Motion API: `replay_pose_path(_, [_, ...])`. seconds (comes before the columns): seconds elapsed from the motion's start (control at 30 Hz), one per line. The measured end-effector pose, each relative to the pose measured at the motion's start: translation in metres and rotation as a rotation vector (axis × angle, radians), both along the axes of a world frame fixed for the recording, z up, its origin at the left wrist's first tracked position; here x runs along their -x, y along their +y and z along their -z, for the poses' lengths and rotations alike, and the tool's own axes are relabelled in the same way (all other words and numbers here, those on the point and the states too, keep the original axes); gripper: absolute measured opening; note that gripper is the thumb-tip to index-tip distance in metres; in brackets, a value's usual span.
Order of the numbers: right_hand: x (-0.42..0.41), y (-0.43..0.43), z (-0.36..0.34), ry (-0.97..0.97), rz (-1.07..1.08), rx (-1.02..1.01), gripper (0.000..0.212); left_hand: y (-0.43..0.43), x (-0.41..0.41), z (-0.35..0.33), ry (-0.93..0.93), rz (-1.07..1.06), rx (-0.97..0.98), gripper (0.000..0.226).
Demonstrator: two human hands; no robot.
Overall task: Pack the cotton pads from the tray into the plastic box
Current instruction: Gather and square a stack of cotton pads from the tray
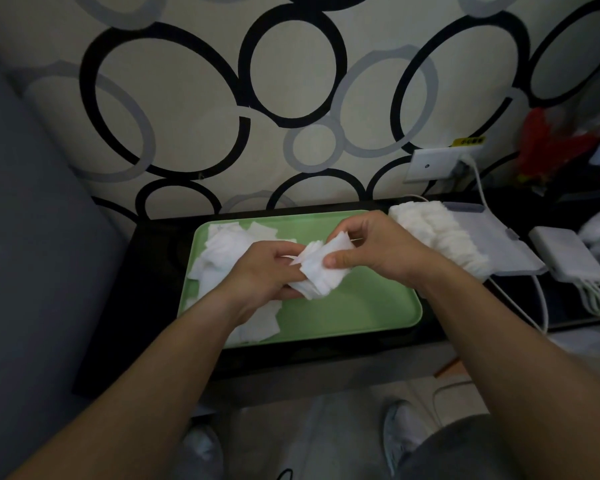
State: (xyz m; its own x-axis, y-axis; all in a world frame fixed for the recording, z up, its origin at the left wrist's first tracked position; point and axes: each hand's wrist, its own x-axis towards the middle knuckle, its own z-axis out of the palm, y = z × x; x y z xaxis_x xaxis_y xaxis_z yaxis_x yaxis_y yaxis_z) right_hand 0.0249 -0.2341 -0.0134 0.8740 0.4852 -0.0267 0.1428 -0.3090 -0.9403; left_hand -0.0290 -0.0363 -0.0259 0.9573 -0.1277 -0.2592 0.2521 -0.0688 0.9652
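white square cotton pads sit as a small fanned stack between both hands, held just above the pale green plastic tray. the left hand curls under one end of the stack, and the right hand pinches the other end with the thumb on the near face. it looks like the edges are being squared so the bunch can go into the box as one block. loose white pads lie scattered on the tray beyond and beneath the left hand, so i'd say the job is only partly done.

just past the right hand's knuckles, the clear plastic box lies on the black tabletop. a tight row of packed pads bulges along the side nearest that hand. that crowded row is what the new stack has to squeeze in beside, and the right wrist crosses in front of it. further out from the right hand, a white power adapter and a white cable lie beside the box, clear of the way.
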Motion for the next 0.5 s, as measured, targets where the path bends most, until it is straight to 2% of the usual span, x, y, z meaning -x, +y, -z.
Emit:
replay_pose_path(0.3, [-0.0021,0.0028,0.0053,-0.03,0.03,0.077,0.022,0.0018,0.0023,-0.003,-0.001,0.125,0.01,0.03])
replay_pose_path(0.4, [-0.0029,0.0027,0.0066,-0.084,0.059,0.101,0.024,0.0042,0.0031,-0.0043,0.014,0.158,0.06,0.036])
replay_pose_path(0.5, [-0.0019,0.0034,0.0069,-0.153,0.134,0.122,0.033,0.0044,0.0039,-0.005,0.03,0.158,0.118,0.034])
